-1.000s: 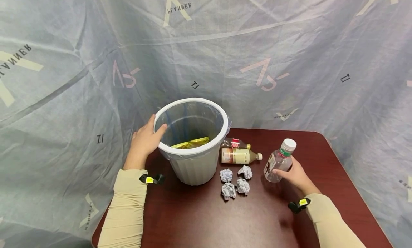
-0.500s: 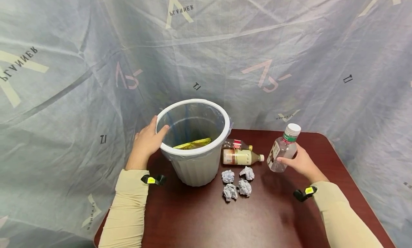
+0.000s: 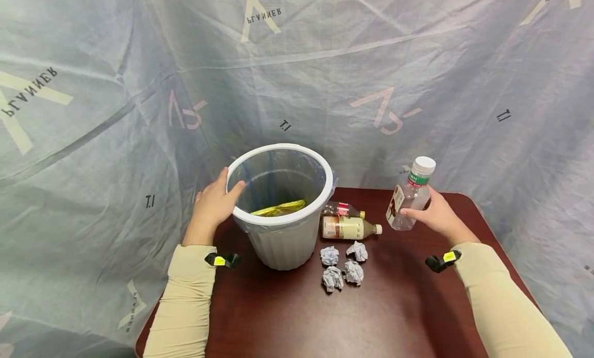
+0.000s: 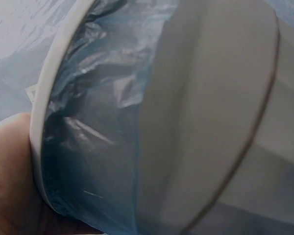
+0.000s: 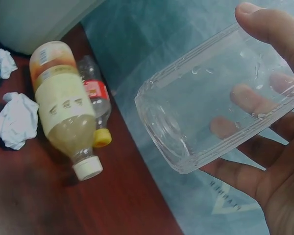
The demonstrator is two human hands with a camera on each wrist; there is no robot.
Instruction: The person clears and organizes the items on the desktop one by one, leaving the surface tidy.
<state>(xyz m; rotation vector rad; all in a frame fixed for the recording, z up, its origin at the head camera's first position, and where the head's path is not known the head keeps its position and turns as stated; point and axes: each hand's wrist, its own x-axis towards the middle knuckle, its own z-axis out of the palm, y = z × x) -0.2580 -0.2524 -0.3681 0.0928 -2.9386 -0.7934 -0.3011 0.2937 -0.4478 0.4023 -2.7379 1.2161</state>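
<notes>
My left hand (image 3: 211,206) grips the rim of a white waste bin (image 3: 283,234) lined with a blue plastic bag, thumb hooked inside the rim; the left wrist view shows the bin's rim (image 4: 44,117) against my palm. A yellow wrapper (image 3: 278,207) lies inside the bin. My right hand (image 3: 433,213) holds a clear empty bottle (image 3: 410,198) with a white cap, lifted above the table at the right. The right wrist view shows the clear bottle (image 5: 215,98) with my fingers curled round it.
Two bottles lie beside the bin: a pale yellow-labelled one (image 3: 348,227) and a red-labelled one (image 3: 343,209). Several crumpled paper balls (image 3: 342,265) sit in front of them on the dark red table (image 3: 325,322). A grey tarp (image 3: 417,64) forms the backdrop.
My right hand has lifted the clear bottle off the table, up and slightly away from me. The left hand stays on the bin's rim.
</notes>
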